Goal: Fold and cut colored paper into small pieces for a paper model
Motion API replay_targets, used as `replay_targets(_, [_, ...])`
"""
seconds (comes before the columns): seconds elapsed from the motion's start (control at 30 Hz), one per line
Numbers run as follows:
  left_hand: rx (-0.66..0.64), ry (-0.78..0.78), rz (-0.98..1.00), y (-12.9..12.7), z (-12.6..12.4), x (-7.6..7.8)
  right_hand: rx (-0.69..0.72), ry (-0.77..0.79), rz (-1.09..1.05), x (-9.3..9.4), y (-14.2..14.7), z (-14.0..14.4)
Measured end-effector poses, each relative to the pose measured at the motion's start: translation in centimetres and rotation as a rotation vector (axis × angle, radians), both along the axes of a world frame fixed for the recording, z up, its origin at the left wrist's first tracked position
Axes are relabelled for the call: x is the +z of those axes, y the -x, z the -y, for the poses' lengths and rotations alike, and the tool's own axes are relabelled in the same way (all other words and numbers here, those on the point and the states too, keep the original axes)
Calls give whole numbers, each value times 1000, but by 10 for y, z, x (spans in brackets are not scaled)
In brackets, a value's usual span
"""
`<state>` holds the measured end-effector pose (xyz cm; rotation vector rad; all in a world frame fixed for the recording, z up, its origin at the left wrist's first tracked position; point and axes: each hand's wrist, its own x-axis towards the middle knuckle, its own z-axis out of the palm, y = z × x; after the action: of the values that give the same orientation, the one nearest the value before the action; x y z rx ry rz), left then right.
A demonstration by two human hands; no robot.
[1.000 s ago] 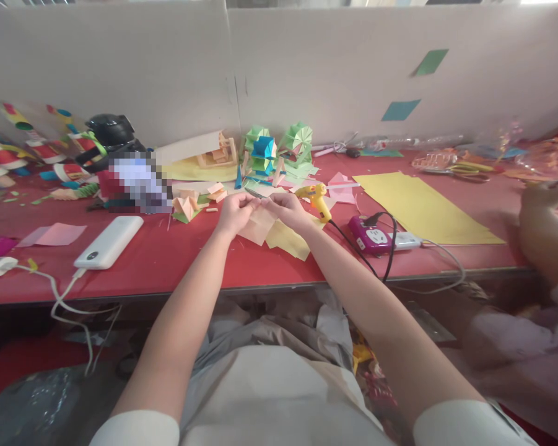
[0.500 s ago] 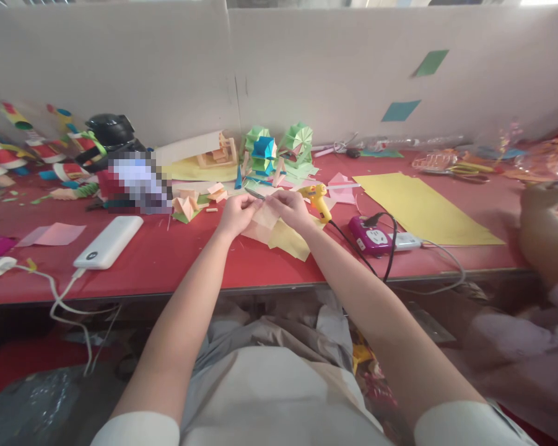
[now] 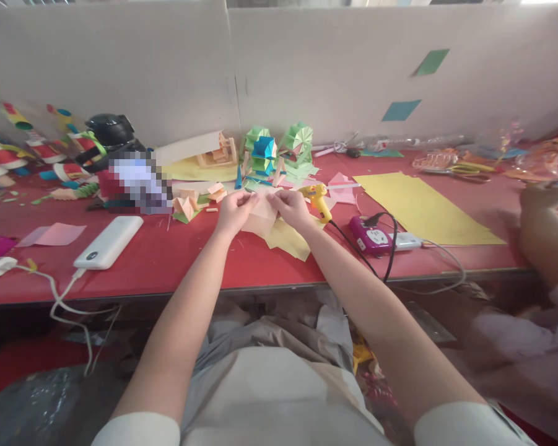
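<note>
Pinching a peach paper at frame centre, left hand and right hand each grip an upper corner over the red bench; glue gun just right — yellow sheets beneath.

Both hands on peach paper

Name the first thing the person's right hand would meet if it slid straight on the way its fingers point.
Probably the left hand: the right hand points left across the peach paper held between them, though depth is unclear.
</note>
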<state>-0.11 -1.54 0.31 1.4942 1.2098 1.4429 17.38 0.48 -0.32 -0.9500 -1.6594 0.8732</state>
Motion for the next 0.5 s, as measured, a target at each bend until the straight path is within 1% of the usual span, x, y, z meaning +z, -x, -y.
replay_targets(0.1, [-33, 19, 22, 0, 1, 2, -39, 7, -21, 0, 0, -2])
replay_targets(0.17, [-31, 19, 14, 1, 2, 2, -40, 27, -46, 1, 0, -2])
replay_targets(0.33, [10, -3, -22, 5, -1, -1, 37, 111, -132, 5, 2, 4])
replay_targets(0.43, [37, 4, -31, 5, -3, -1, 74, 127, -121, 4, 2, 5])
replay_targets(0.5, [31, 19, -12, 3, -2, -1, 78, 115, -99, 3, 2, 3])
